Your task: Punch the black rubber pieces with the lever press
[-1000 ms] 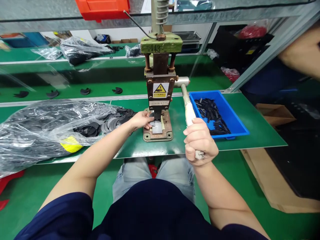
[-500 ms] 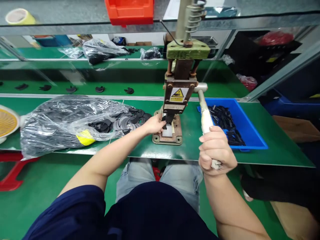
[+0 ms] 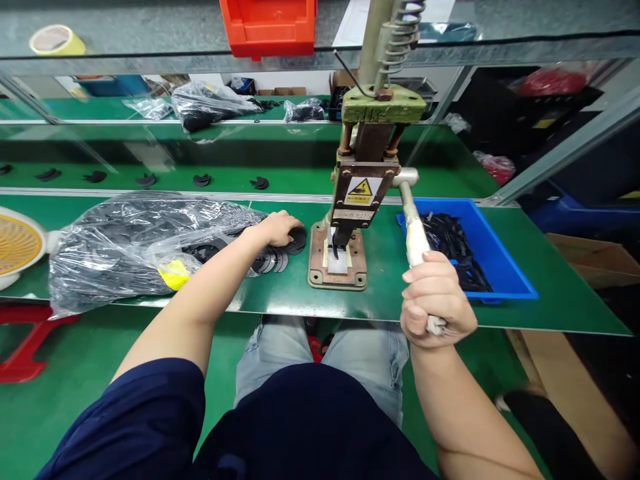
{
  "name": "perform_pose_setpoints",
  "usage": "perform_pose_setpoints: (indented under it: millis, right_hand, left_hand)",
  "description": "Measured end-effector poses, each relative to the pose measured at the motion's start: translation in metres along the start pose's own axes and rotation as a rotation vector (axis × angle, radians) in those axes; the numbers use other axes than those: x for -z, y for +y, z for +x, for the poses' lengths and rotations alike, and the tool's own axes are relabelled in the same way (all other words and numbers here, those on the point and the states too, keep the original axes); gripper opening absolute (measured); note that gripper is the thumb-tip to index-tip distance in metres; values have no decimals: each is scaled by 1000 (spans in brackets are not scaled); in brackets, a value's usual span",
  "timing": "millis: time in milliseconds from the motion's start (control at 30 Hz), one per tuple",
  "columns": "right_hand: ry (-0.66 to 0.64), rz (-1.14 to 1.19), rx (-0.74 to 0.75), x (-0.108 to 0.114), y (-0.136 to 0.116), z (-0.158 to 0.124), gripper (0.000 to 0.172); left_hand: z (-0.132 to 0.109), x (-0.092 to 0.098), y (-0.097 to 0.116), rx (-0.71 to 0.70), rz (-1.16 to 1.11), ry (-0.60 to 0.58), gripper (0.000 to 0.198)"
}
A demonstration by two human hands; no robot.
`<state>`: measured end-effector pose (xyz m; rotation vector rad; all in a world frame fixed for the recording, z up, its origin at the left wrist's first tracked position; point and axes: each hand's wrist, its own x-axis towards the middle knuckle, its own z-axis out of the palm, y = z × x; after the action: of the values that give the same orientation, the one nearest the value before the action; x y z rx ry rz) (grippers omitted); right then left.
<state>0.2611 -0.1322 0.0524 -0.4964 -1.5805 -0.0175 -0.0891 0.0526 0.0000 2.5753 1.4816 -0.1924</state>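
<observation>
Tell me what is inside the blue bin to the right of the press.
The blue bin holds a loose heap of small black pieces, piled toward its left and rear. Part of its floor shows bare. The lever and the right hand cover its near left corner.

Left grip (image 3: 277, 227): rests on the pile of black parts (image 3: 273, 252), hemmed on its left by the plastic bag (image 3: 135, 240).
Right of left grip: the press (image 3: 357, 200) blocks the way; only a narrow bare strip of tabletop (image 3: 300, 293) lies between.
Right grip (image 3: 434, 300): closed round the lever (image 3: 414, 233), at the tabletop's near edge.
Beyond right grip: the blue bin (image 3: 505, 267) stands beside the lever.
Right of the bin: bare tabletop, open.
Above: a shelf (image 3: 150, 47) caps the space.
</observation>
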Motion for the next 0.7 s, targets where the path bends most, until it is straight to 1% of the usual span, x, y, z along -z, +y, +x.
perform_pose_setpoints:
  millis: [67,167,267,333,400,467,500,567,600,633,700]
  right_hand:
    - [-10,-5,-7,1,-1,0,20]
    - [-15,-21,-14,1,-2,1,23]
    - [-16,-44,-15,1,-2,1,24]
    - [-16,-55,-21,1,-2,1,26]
    - [-11,-58,-25,0,-2,0,28]
    - [-4,-54,-30,-1,-1,-1,29]
    - [2,-50,-32,-1,-1,-1,29]
    - [11,-43,-24,-2,0,-1,28]
    - [13,-40,-16,-2,1,-1,28]
    - [13,-39,-7,-2,2,-1,27]
    - [7,-44,2,-1,3,-1,27]
  left_hand:
    - [8,3,11,-61,83,-66,66]
    - [16,8,21,-123,166,-93,60]
    - [16,15,16,-158,156,-100,44]
    - [10,19,9,-151,57,-84,31]
    - [-1,20,7,-81,-154,-43,23]
    - [-13,15,15,35,-508,-8,20]
    - [-18,11,24,96,-719,5,20]
    - [-26,0,47,201,-1125,35,21]
    - [-28,-6,61,243,-1275,53,23]
    - [-28,-11,74,279,-1385,65,25]
    - [-25,-19,96,330,-1503,82,26]
